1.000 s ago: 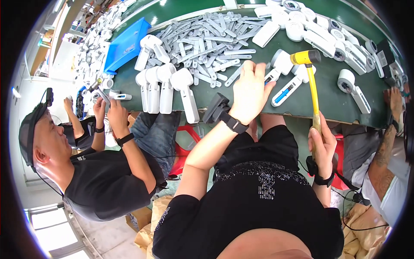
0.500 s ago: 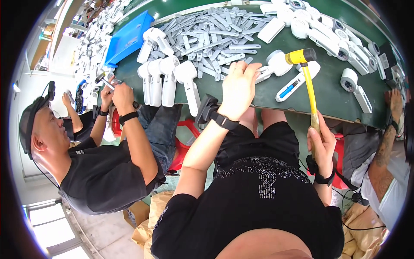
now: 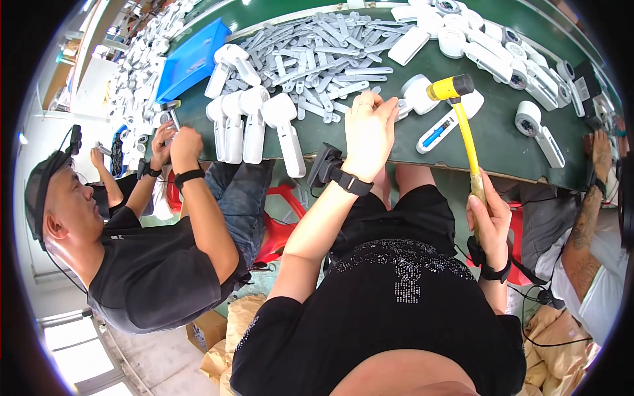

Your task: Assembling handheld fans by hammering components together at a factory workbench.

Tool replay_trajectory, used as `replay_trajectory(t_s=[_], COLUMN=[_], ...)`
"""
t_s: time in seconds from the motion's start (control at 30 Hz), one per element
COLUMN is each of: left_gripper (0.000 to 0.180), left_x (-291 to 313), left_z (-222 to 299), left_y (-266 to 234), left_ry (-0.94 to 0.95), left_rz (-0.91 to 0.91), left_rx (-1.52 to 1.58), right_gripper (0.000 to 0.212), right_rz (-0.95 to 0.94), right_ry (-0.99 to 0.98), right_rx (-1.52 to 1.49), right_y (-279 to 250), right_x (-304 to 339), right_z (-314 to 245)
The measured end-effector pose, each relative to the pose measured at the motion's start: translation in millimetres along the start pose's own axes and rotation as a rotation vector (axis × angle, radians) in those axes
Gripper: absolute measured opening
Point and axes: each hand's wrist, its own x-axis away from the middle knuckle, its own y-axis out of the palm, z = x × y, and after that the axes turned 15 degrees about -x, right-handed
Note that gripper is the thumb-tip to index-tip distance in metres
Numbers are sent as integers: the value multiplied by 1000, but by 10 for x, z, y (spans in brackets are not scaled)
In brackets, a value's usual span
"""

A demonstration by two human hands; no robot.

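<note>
My left hand is closed at the handle end of a white handheld fan lying on the bench; the fingers hide much of that handle. In my right hand is the wooden grip of a yellow mallet. Its head, yellow with a dark end face, is raised over the bench edge area. Below and behind the mallet head lies another white fan with its handle open, showing a blue cylindrical cell inside.
A heap of grey strips covers the bench's back middle. Several white fans stand to the left, near a blue tray. More fans pile up at back right; one lies apart. Co-workers sit on either side; the left one holds a hammer.
The view has shifted slightly, moving the bench items a little left. My left hand stays at the fan, and the mallet remains raised in my right hand.
</note>
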Motion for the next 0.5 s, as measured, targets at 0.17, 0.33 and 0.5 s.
replay_trajectory(t_s=[0.17,0.33,0.5], left_gripper=[17,20,22], left_x=[53,3,1], left_z=[-96,-101,-241], left_y=[54,-11,93], left_ry=[4,-59,-210], left_rz=[2,-25,-189], left_rx=[67,16,324], right_gripper=[48,47,46], right_rz=[-84,-118,-244], right_ry=[159,-85,-125], right_rx=[134,338,459], right_y=[5,57,28], right_x=[-121,-268,-395], right_z=[-117,-108,-201])
